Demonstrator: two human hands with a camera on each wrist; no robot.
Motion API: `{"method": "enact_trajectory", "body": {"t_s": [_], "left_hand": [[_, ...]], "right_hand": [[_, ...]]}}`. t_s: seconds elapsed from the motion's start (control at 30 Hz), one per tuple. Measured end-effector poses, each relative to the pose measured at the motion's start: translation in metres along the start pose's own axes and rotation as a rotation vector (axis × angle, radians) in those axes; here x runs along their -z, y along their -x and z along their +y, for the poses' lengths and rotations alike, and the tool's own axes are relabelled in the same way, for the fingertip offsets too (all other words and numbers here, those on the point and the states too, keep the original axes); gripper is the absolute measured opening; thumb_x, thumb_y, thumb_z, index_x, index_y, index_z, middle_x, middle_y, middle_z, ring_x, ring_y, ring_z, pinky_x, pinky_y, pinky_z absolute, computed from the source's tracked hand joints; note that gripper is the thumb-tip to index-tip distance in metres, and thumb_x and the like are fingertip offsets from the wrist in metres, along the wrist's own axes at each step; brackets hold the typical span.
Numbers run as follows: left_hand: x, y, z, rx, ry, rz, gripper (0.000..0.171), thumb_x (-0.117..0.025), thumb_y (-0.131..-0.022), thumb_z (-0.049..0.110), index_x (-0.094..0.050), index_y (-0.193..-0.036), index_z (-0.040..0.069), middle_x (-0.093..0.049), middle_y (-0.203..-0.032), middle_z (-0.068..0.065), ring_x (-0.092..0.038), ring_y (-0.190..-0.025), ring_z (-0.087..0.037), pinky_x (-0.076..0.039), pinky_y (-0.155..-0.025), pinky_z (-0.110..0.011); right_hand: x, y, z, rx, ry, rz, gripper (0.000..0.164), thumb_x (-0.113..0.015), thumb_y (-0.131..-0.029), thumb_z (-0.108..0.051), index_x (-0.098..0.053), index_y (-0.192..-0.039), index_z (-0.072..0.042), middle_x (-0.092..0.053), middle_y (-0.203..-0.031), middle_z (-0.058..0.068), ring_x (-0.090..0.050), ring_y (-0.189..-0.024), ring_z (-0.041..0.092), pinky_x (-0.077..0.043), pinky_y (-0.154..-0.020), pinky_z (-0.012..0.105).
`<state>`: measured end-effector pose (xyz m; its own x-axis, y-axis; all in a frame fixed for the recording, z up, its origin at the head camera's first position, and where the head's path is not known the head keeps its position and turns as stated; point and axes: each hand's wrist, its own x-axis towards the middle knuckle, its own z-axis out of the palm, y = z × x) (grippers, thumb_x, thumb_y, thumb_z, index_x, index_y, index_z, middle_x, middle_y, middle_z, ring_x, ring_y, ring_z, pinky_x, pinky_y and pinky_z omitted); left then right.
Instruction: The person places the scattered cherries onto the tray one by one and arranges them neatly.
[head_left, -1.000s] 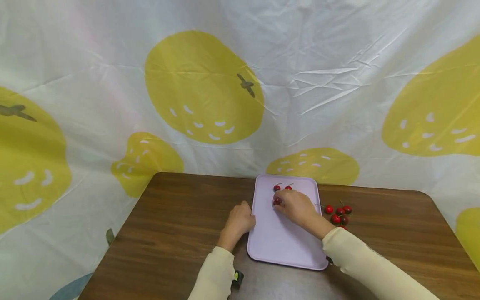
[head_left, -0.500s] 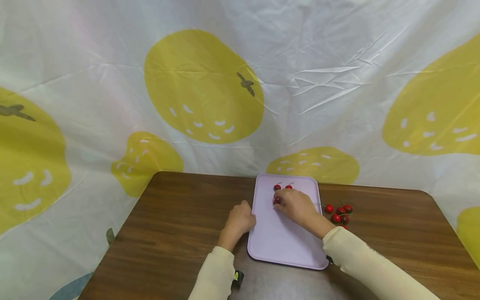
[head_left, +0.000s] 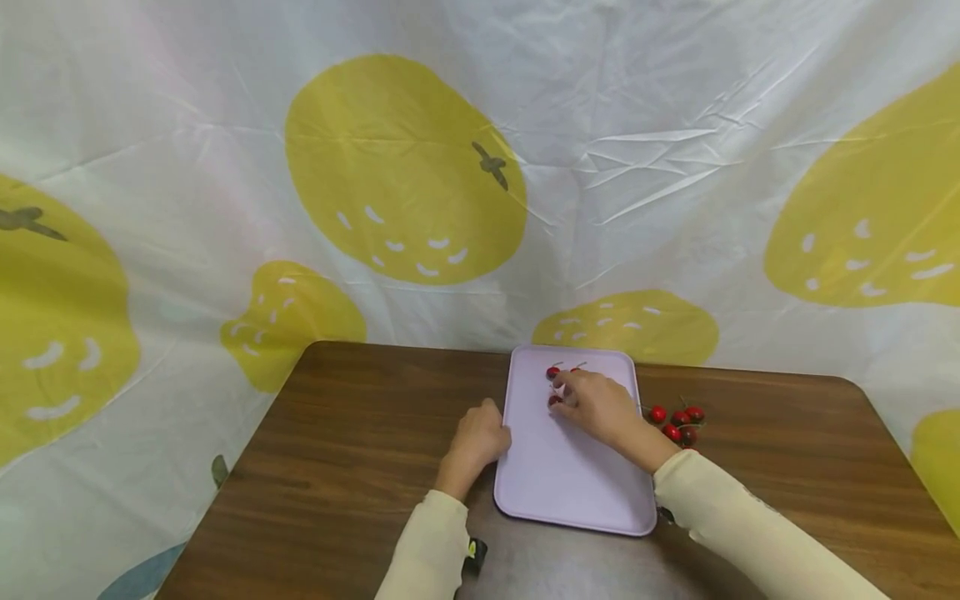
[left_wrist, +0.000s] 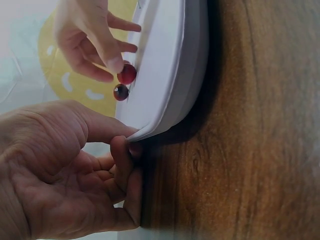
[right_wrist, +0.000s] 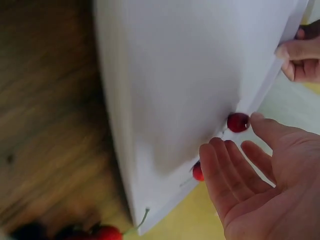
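Dotting one tray (head_left: 573, 492), three cherries (head_left: 555, 401)

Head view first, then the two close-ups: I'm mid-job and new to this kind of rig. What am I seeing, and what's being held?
No machine here: these are a person's two bare hands. The wide picture comes from a camera on the head; the close-ups, seemingly turned sideways, come from one on each wrist.

On the brown table is a pale lilac tray bearing three visible cherries. More cherries lie in a group to its right.

The left hand pinches the tray's left rim. The right hand has its fingers spread beside the nearest cherry; whether its thumb touches it, I cannot tell.
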<state>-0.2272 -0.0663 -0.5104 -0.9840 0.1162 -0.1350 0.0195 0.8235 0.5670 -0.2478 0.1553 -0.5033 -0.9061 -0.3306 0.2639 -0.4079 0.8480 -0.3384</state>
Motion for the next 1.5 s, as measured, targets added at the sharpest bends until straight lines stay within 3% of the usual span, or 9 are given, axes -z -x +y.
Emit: {"method": "enact_trajectory", "body": {"t_s": [0.2,0.4,0.7,0.87,0.97,1.13,1.33,1.5], "left_hand": [[0.000,0.000,0.002,0.006,0.002,-0.006,0.028,-0.065,-0.096,0.011,-0.059,-0.114,-0.010,-0.070,-0.110,-0.034,-0.070,-0.103,-0.047,-0.057,-0.092,-0.057],[-0.001,-0.002,0.000,0.007,-0.003,0.010,0.027,-0.063,-0.094,0.011,-0.060,-0.112,-0.009,-0.071,-0.106,-0.032,-0.071,-0.099,-0.045,-0.057,-0.089,-0.057],[0.000,-0.001,-0.001,0.017,-0.019,-0.006,0.028,-0.064,-0.097,0.012,-0.060,-0.115,-0.009,-0.070,-0.111,-0.033,-0.070,-0.105,-0.047,-0.057,-0.094,-0.056],[0.005,0.001,0.000,0.013,-0.012,-0.002,0.028,-0.064,-0.097,0.012,-0.060,-0.114,-0.009,-0.070,-0.111,-0.034,-0.070,-0.106,-0.048,-0.056,-0.095,-0.056],[0.007,0.001,-0.001,0.008,-0.009,0.002,0.027,-0.064,-0.097,0.011,-0.060,-0.113,-0.009,-0.070,-0.110,-0.034,-0.070,-0.104,-0.047,-0.057,-0.094,-0.056],[0.007,0.002,-0.003,0.006,-0.007,0.004,0.024,-0.063,-0.096,0.010,-0.059,-0.111,-0.009,-0.070,-0.107,-0.033,-0.070,-0.101,-0.046,-0.057,-0.092,-0.057],[0.007,0.004,-0.004,0.005,-0.005,0.004,0.023,-0.061,-0.095,0.011,-0.059,-0.109,-0.008,-0.071,-0.108,-0.032,-0.070,-0.102,-0.045,-0.056,-0.094,-0.057],[0.006,0.004,-0.004,0.001,-0.007,0.005,0.023,-0.061,-0.095,0.010,-0.059,-0.109,-0.008,-0.070,-0.107,-0.033,-0.070,-0.102,-0.045,-0.056,-0.094,-0.057]], "right_hand": [[0.026,0.010,0.017,-0.086,-0.003,0.052,0.021,-0.074,-0.099,-0.032,-0.076,-0.111,-0.014,-0.079,-0.097,0.005,-0.074,-0.084,0.022,-0.058,-0.071,0.046],[0.058,0.026,0.042,-0.166,0.022,0.121,0.038,-0.054,-0.110,-0.041,-0.075,-0.116,-0.010,-0.074,-0.085,0.006,-0.068,-0.076,0.025,-0.054,-0.067,0.050],[0.093,0.061,0.079,-0.247,0.053,0.060,0.046,-0.042,-0.113,-0.046,-0.070,-0.122,-0.011,-0.074,-0.091,0.011,-0.071,-0.085,0.038,-0.052,-0.067,0.059],[0.094,0.075,0.094,-0.282,0.076,0.031,0.034,-0.052,-0.110,-0.040,-0.070,-0.115,-0.012,-0.068,-0.080,0.003,-0.066,-0.076,0.028,-0.048,-0.057,0.047],[0.092,0.080,0.101,-0.281,0.076,0.019,0.024,-0.063,-0.105,-0.029,-0.071,-0.118,-0.011,-0.077,-0.090,0.008,-0.073,-0.083,0.033,-0.052,-0.061,0.052],[0.087,0.087,0.112,-0.258,0.060,-0.030,0.026,-0.073,-0.097,-0.020,-0.071,-0.121,-0.010,-0.080,-0.104,0.014,-0.076,-0.095,0.038,-0.056,-0.069,0.057],[0.080,0.093,0.117,-0.205,0.057,-0.072,0.028,-0.076,-0.095,-0.015,-0.074,-0.122,-0.013,-0.078,-0.120,0.014,-0.074,-0.108,0.043,-0.057,-0.079,0.062],[0.078,0.094,0.116,-0.193,0.057,-0.073,0.027,-0.076,-0.093,-0.012,-0.075,-0.121,-0.012,-0.079,-0.118,0.014,-0.074,-0.109,0.044,-0.057,-0.079,0.063]]}}
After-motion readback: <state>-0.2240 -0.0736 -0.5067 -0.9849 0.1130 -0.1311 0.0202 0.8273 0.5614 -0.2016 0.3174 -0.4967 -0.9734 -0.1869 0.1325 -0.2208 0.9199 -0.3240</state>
